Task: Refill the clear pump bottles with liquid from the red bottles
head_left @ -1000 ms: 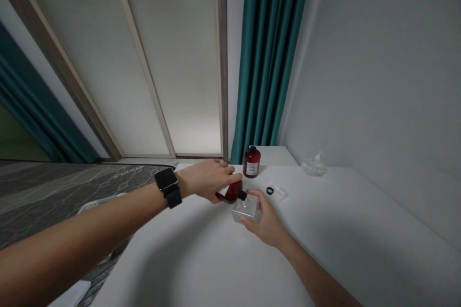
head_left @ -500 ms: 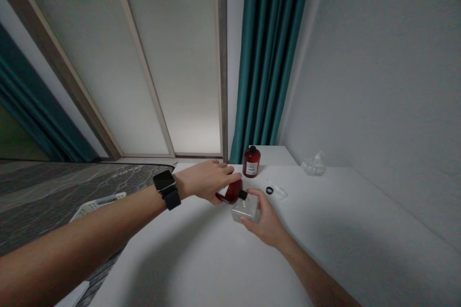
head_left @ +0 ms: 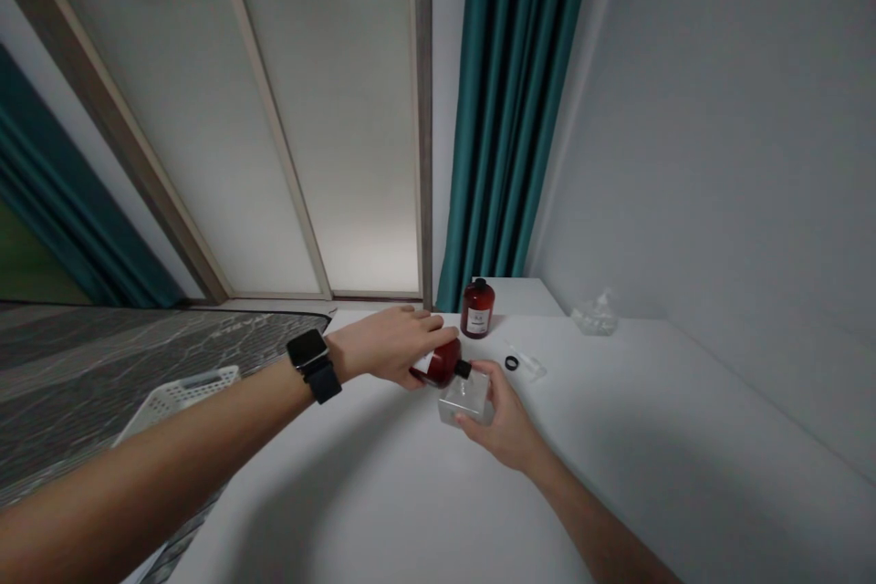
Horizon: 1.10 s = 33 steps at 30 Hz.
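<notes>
My left hand (head_left: pixel 397 345) is wrapped over a dark red bottle (head_left: pixel 445 363) with a white label. That bottle is tipped to the right, its black neck end (head_left: pixel 463 370) at the mouth of a clear square glass bottle (head_left: pixel 464 399). My right hand (head_left: pixel 503 417) grips the glass bottle from its right side, thumb in front. Whether liquid flows between the two is too small to tell. Behind them a second red bottle (head_left: pixel 477 308) with a black top stands upright. A small black ring (head_left: pixel 511 363) lies to the right of my right fingertips.
Beside the ring is a clear plastic piece (head_left: pixel 530 365). Crumpled clear plastic (head_left: pixel 597 316) sits near the wall on the white table (head_left: pixel 383 511). A white perforated basket (head_left: pixel 171 397) stands low on the left, partly behind my left forearm.
Both hands and the two bottles hold nearly the same pose. My left forearm has shifted slightly, and more of the basket shows.
</notes>
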Motion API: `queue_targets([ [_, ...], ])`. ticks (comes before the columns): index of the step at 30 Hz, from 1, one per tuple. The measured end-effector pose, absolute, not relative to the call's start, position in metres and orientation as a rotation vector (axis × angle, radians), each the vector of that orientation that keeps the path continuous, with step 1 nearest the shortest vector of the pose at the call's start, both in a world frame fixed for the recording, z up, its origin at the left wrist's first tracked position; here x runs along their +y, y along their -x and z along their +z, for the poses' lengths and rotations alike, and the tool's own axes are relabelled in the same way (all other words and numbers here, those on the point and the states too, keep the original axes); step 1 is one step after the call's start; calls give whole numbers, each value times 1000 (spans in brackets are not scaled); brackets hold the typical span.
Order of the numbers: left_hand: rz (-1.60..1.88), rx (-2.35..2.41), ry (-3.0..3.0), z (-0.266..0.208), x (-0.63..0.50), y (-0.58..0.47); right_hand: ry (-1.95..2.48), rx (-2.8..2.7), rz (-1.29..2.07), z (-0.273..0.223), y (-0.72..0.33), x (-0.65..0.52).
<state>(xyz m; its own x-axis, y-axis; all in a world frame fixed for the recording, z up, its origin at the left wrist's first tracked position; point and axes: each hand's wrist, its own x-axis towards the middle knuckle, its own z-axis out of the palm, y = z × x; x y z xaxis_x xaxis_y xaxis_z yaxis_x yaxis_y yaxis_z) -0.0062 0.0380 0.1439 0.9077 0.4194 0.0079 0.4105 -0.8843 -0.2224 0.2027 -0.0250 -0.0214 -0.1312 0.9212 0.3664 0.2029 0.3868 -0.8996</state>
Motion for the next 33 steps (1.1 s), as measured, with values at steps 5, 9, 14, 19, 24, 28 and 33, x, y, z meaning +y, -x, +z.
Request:
queue_targets([
  [5,-78,-674,2910,139,38,10,985,-1560,930,-23,-202,-23],
  [9,-206,-743,2982,128,38,11,978,-1540,963,-24,-202,-22],
  [14,-545,-881,3046,106,36,13,904,-1508,1047,-26,-203,-18],
  [19,-897,-1069,3137,82,26,15,953,-1479,1073,-33,-206,-13],
  [24,-1338,-1300,3087,43,18,11,967,-1458,1110,-34,-207,-10],
  [28,-1756,-1483,2862,14,20,10,1068,-1459,1100,-33,-209,-9],
  [33,-2016,-1732,2578,-4,29,18,1090,-1501,1095,-34,-212,-6],
])
